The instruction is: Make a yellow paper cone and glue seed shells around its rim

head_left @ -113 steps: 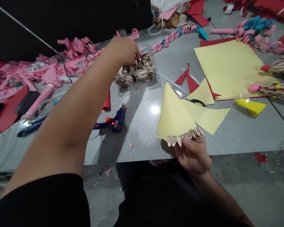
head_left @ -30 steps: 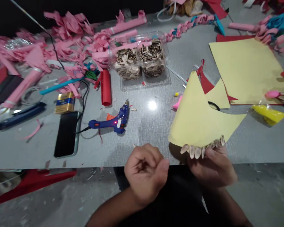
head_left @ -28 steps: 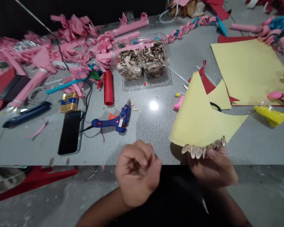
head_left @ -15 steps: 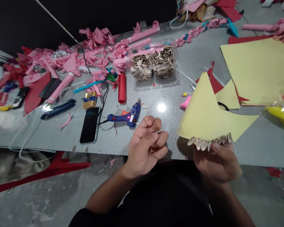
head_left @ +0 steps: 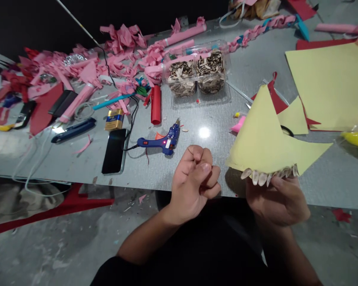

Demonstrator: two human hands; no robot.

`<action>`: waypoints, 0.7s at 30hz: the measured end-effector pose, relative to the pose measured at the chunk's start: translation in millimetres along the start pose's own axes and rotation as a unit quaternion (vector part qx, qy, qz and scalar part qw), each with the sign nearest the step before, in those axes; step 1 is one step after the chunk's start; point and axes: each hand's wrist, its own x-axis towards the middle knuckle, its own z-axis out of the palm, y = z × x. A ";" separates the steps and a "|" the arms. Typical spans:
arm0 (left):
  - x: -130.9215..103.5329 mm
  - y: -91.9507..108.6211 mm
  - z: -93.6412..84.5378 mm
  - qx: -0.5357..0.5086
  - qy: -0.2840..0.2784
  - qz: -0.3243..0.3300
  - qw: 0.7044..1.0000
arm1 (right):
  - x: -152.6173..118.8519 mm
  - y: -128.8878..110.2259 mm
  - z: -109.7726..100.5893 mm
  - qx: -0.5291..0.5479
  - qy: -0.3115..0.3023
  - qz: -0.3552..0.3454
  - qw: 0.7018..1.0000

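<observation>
My right hand [head_left: 281,204] grips a yellow paper piece [head_left: 256,135] by its lower edge, thumb in front and most fingers hidden behind it. A row of sunflower seeds [head_left: 261,178] sticks out along that edge. The paper rises to a point at the top, and another tip reaches out to the right. Palm up, my left hand [head_left: 193,184] is beside it with curled fingers and the thumb resting against them; nothing shows in it. A blue glue gun [head_left: 162,141] with a small red light lies on the table, just beyond the left hand.
A clear two-part container [head_left: 197,75] holds sunflower seeds. Left of the glue gun lie a phone [head_left: 115,153], a gold and blue box [head_left: 113,119] and a dark blue cutter [head_left: 73,130]. Pink paper scraps [head_left: 122,43] line the back. Yellow sheets [head_left: 330,87] lie at right.
My left hand has shifted slightly right, its thumb a little higher over the curled fingers. The yellow paper piece stays in my right hand. The whole view has shifted slightly.
</observation>
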 end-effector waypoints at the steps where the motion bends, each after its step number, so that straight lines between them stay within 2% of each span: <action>1: -0.5 -0.4 0.3 -0.001 0.002 0.001 1.000 | 0.0 -0.1 0.8 -0.002 0.002 -0.003 1.000; 6: -3.0 1.4 3.5 -0.022 0.038 0.014 0.999 | 0.5 0.5 2.0 -0.017 0.017 -0.014 1.000; 11: -3.9 4.3 7.4 -0.057 0.078 -0.007 0.995 | 0.6 -0.6 2.6 -0.029 0.025 -0.011 0.999; 16: -3.7 4.8 9.2 -0.063 0.082 -0.006 0.995 | -0.1 -4.1 5.6 -0.010 0.007 0.010 1.000; 21: -4.2 3.5 8.2 -0.047 0.079 -0.010 0.996 | -1.3 -4.6 6.0 -0.013 0.037 0.009 0.999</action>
